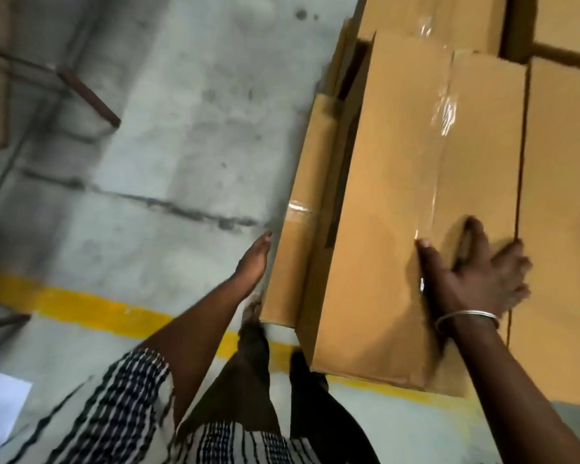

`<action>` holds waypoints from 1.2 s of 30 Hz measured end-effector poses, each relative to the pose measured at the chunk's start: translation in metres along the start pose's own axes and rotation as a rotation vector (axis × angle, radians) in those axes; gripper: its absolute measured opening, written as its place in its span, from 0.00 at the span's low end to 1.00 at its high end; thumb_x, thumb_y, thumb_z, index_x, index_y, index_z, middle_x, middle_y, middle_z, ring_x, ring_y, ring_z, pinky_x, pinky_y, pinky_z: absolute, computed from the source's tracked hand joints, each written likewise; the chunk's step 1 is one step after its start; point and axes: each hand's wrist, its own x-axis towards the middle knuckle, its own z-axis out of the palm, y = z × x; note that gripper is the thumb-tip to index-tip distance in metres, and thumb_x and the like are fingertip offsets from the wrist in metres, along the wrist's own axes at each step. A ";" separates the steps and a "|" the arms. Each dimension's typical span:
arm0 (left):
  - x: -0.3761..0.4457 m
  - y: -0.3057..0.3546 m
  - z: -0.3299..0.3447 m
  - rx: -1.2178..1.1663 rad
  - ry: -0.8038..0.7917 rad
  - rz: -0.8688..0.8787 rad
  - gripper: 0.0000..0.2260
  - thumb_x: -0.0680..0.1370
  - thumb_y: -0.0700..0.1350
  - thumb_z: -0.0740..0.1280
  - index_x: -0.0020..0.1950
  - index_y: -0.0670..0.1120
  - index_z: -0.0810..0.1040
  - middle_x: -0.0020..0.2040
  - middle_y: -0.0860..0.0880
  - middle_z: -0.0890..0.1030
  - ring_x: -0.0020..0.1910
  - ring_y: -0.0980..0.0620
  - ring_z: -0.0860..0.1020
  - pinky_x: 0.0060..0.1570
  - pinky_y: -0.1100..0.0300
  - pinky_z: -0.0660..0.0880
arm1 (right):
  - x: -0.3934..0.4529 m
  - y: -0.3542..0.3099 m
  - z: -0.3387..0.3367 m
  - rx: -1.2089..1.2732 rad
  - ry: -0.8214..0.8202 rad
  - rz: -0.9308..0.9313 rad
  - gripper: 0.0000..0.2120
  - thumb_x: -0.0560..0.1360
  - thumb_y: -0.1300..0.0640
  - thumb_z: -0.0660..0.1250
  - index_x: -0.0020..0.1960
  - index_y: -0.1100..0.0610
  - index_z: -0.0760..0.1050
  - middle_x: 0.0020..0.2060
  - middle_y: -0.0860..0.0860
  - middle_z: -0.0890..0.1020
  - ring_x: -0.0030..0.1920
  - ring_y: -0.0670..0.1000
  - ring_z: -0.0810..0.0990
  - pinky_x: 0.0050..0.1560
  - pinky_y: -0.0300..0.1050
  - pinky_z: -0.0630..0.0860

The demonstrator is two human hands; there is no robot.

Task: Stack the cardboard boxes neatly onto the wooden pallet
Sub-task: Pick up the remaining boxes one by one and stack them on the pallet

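A long brown cardboard box (412, 182), sealed with clear tape, lies on top of a stack of similar boxes at the right. My right hand (476, 276) rests flat on its near end, fingers spread, a metal bangle on the wrist. My left hand (253, 266) lies flat against the outer side of a lower box (302, 236), fingers together and straight. More boxes (563, 212) sit to the right and behind (449, 18). The wooden pallet is hidden under the stack.
Grey concrete floor (168, 128) spreads to the left, crossed by a yellow painted line (91, 309). A dark metal frame leg (91, 95) stands at the upper left. A white sheet (0, 406) lies at the lower left. My feet (255, 333) stand at the stack's near corner.
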 end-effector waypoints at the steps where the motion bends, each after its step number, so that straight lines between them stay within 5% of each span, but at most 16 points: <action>1: 0.010 0.005 0.003 -0.056 -0.059 -0.030 0.21 0.85 0.55 0.50 0.78 0.52 0.62 0.75 0.51 0.66 0.74 0.50 0.64 0.68 0.53 0.61 | 0.001 0.003 0.001 0.003 0.048 0.010 0.44 0.64 0.23 0.59 0.76 0.39 0.58 0.77 0.62 0.55 0.77 0.63 0.54 0.75 0.66 0.52; 7: 0.063 -0.024 0.025 -0.171 -0.270 0.041 0.32 0.75 0.72 0.55 0.78 0.66 0.52 0.79 0.55 0.58 0.77 0.51 0.59 0.75 0.42 0.57 | 0.015 0.053 -0.009 0.037 0.022 0.142 0.53 0.61 0.17 0.55 0.76 0.46 0.55 0.73 0.59 0.61 0.72 0.64 0.63 0.69 0.70 0.61; 11: 0.048 -0.012 0.034 -0.186 -0.218 0.069 0.26 0.82 0.61 0.51 0.79 0.62 0.49 0.80 0.56 0.53 0.76 0.57 0.56 0.74 0.54 0.55 | 0.015 0.064 -0.020 0.058 -0.116 0.067 0.50 0.62 0.21 0.59 0.78 0.42 0.53 0.75 0.55 0.61 0.73 0.60 0.61 0.71 0.66 0.61; 15: 0.050 -0.016 0.037 -0.201 -0.214 0.082 0.24 0.84 0.57 0.51 0.80 0.61 0.49 0.80 0.54 0.55 0.78 0.52 0.56 0.76 0.45 0.56 | 0.007 0.054 -0.022 0.041 -0.081 0.182 0.51 0.55 0.19 0.61 0.75 0.30 0.50 0.77 0.51 0.59 0.75 0.60 0.60 0.68 0.73 0.59; 19: 0.050 -0.014 0.038 -0.186 -0.211 0.063 0.23 0.85 0.54 0.49 0.80 0.59 0.47 0.80 0.54 0.53 0.78 0.52 0.54 0.72 0.55 0.55 | 0.002 0.041 -0.021 0.016 -0.109 0.194 0.51 0.55 0.20 0.60 0.75 0.30 0.50 0.77 0.52 0.56 0.75 0.62 0.57 0.67 0.73 0.56; 24: 0.056 -0.021 0.042 -0.192 -0.226 0.096 0.23 0.85 0.53 0.48 0.80 0.59 0.47 0.81 0.54 0.52 0.79 0.52 0.53 0.72 0.55 0.54 | 0.000 0.036 -0.017 0.089 -0.081 0.194 0.50 0.53 0.21 0.61 0.74 0.31 0.56 0.76 0.52 0.57 0.75 0.62 0.56 0.69 0.73 0.55; 31: 0.057 -0.019 0.038 -0.082 -0.207 0.104 0.24 0.85 0.54 0.49 0.80 0.57 0.45 0.81 0.53 0.52 0.78 0.51 0.53 0.69 0.59 0.54 | -0.009 0.025 -0.011 0.003 -0.106 0.227 0.48 0.58 0.20 0.59 0.75 0.31 0.51 0.78 0.50 0.50 0.79 0.54 0.46 0.69 0.75 0.44; 36: 0.042 -0.008 0.037 -0.064 -0.114 0.143 0.26 0.84 0.55 0.55 0.80 0.56 0.50 0.78 0.54 0.60 0.76 0.52 0.62 0.73 0.51 0.61 | -0.020 0.016 -0.006 -0.046 -0.075 0.152 0.50 0.62 0.19 0.51 0.79 0.40 0.52 0.80 0.46 0.44 0.79 0.47 0.39 0.74 0.64 0.33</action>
